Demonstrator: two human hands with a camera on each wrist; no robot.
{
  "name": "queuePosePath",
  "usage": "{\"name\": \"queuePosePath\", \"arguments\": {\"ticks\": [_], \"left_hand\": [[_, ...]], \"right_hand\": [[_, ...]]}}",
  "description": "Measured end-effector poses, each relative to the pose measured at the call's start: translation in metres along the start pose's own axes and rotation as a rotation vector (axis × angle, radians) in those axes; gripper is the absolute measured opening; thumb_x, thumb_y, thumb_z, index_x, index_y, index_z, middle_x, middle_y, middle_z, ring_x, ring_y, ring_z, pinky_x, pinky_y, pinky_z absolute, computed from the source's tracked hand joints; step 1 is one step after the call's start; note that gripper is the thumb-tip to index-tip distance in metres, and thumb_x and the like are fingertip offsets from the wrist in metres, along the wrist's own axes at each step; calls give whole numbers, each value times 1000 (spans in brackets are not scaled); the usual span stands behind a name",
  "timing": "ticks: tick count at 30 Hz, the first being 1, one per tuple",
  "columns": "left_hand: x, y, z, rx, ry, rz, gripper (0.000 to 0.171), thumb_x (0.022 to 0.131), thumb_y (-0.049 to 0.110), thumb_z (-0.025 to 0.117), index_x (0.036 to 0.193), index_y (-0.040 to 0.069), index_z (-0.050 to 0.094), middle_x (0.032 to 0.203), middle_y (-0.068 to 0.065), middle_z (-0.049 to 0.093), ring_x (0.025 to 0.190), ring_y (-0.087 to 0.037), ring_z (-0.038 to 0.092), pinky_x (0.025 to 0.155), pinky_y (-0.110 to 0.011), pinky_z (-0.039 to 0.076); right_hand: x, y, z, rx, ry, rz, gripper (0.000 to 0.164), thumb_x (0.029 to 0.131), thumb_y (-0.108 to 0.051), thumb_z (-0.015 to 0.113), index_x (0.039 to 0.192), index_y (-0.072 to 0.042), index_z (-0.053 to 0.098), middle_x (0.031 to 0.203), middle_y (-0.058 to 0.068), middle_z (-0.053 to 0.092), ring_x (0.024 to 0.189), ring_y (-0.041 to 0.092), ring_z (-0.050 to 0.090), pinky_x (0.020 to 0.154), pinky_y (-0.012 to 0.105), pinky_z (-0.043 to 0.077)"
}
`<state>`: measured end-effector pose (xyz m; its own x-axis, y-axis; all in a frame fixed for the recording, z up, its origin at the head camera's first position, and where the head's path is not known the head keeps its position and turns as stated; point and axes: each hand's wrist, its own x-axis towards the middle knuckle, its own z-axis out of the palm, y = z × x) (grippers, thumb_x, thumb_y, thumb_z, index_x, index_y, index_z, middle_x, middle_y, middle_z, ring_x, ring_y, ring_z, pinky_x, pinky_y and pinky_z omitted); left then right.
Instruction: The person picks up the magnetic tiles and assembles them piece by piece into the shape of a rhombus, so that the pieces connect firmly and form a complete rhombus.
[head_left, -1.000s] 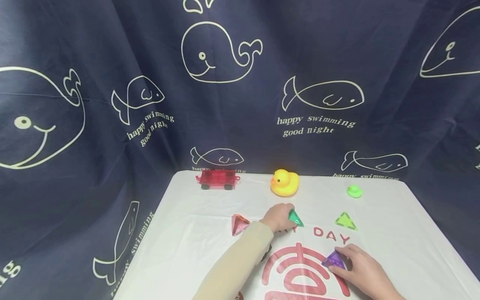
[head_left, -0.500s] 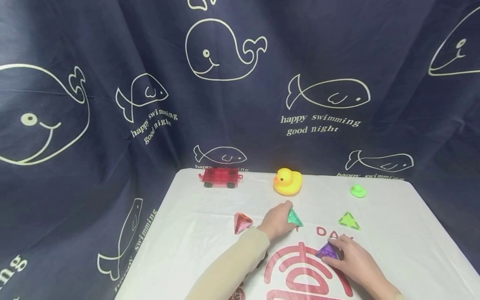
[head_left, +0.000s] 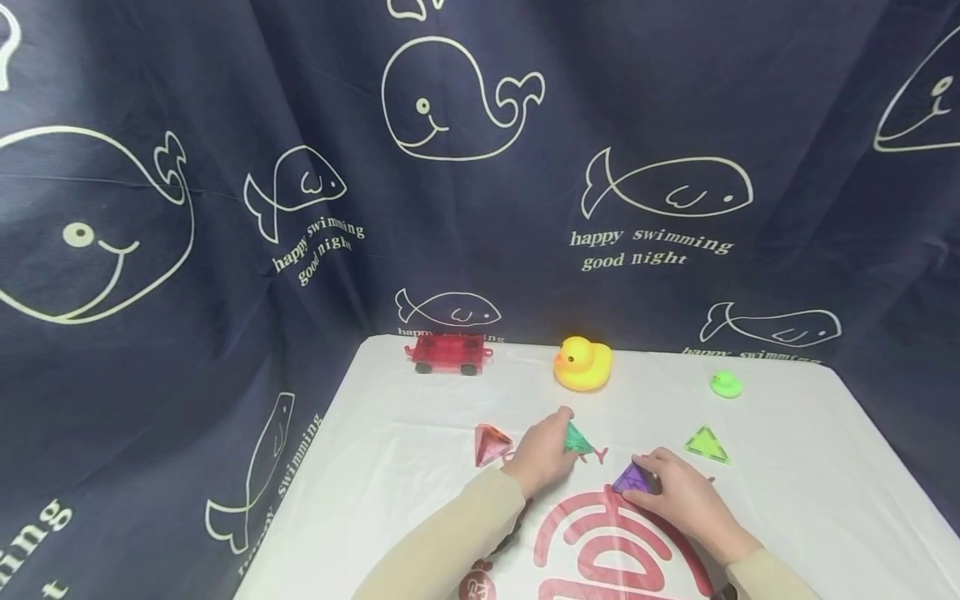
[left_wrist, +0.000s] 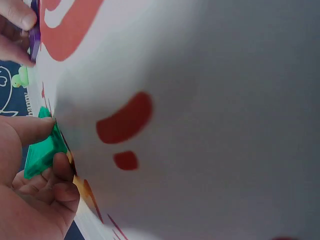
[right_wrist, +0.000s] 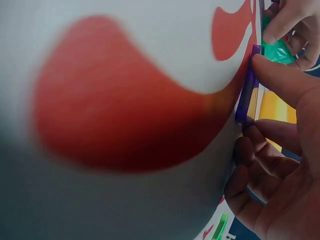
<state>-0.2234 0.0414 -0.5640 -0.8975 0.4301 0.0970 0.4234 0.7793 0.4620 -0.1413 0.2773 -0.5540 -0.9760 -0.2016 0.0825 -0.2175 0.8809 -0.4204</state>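
Near lower centre, a green triangle (head_left: 577,439) is narrowly pinched by the left hand (head_left: 542,452); lower right of it, a purple triangle (head_left: 632,478), by the right hand (head_left: 692,497). Positioning appears in hand; steady alignment seems called for.

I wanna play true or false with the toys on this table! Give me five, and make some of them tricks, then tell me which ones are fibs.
1. The left hand holds a green triangle. True.
2. The right hand holds nothing. False: it holds a purple triangle.
3. In the head view, the red wagon is left of the big yellow duck. True.
4. The little green duck is inside the red wagon. False: it sits on the table.
5. Neither hand touches the lime triangle. True.
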Motion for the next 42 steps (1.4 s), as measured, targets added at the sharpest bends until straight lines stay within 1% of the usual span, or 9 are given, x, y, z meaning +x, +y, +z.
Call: {"name": "queuePosePath", "arguments": {"ticks": [6, 9, 13, 16, 19, 23, 26, 33, 42], "left_hand": [[-10, -5, -3, -27, 37, 33, 47, 87, 12, 79, 129, 10, 58, 100, 1, 65, 82, -9, 59, 75, -26, 53], [-15, -6, -4, -22, 55, 40, 41, 89, 11, 76, 126, 10, 59, 99, 0, 65, 85, -11, 62, 77, -28, 54], [-21, -5, -4, -36, 71, 12, 44, 90, 10, 74, 131, 9, 58, 107, -5, 69, 93, -16, 68, 83, -32, 57], [-23, -5, -4, -62, 81, -15, 49, 90, 10, 75, 135, 8, 57, 108, -7, 71, 91, -18, 69, 81, -33, 58], [-25, -6, -3, -70, 100, -22, 45, 87, 10, 77, 128, 8, 59, 99, -5, 70, 83, -17, 68, 74, -31, 57], [-26, -10, -2, -50, 118, -8, 24, 85, 12, 78, 103, 11, 61, 80, 3, 59, 68, -11, 57, 60, -26, 49], [-26, -13, -2, -36, 110, -4, 19, 87, 16, 77, 93, 14, 59, 73, 7, 51, 62, -9, 49, 54, -24, 42], [-28, -16, -3, 1, 113, -15, 16, 91, 20, 75, 92, 14, 59, 65, 7, 51, 56, -10, 48, 49, -25, 40], [-23, -17, 1, 89, 170, -15, 15, 90, 22, 74, 86, 14, 61, 64, 3, 55, 55, -13, 52, 48, -30, 41]], "right_hand": [[17, -9, 2, 29, -52, 2, 71, 78, -44, 90, 126, 4, 71, 101, 0, 64, 91, 20, 62, 86, 49, 56], [24, -11, 5, 36, -60, -4, 70, 78, -42, 91, 126, 4, 71, 102, 1, 65, 93, 21, 64, 90, 50, 55], [30, -16, 8, 41, -60, -27, 67, 78, -38, 91, 127, 4, 71, 100, 0, 64, 91, 19, 61, 88, 49, 55], [34, -20, 8, 40, -70, -33, 67, 79, -38, 91, 128, 4, 70, 101, 1, 63, 93, 22, 62, 89, 51, 55], [39, -24, 9, 49, -84, -19, 67, 80, -37, 90, 130, 3, 69, 104, 3, 64, 97, 24, 64, 92, 52, 55], [45, -29, 12, 73, -88, -39, 65, 81, -33, 90, 131, 3, 69, 105, 4, 65, 97, 24, 64, 93, 51, 55], [50, -31, 15, 94, -95, -55, 65, 81, -30, 90, 132, 4, 68, 105, 3, 64, 95, 21, 62, 92, 50, 55], [61, -34, 22, 148, -139, -57, 64, 85, -28, 87, 137, 2, 65, 109, 1, 62, 101, 19, 60, 98, 50, 52], [72, -46, 28, 146, -110, -123, 63, 83, -26, 89, 134, 3, 66, 107, 3, 62, 99, 21, 61, 96, 50, 52]]}}
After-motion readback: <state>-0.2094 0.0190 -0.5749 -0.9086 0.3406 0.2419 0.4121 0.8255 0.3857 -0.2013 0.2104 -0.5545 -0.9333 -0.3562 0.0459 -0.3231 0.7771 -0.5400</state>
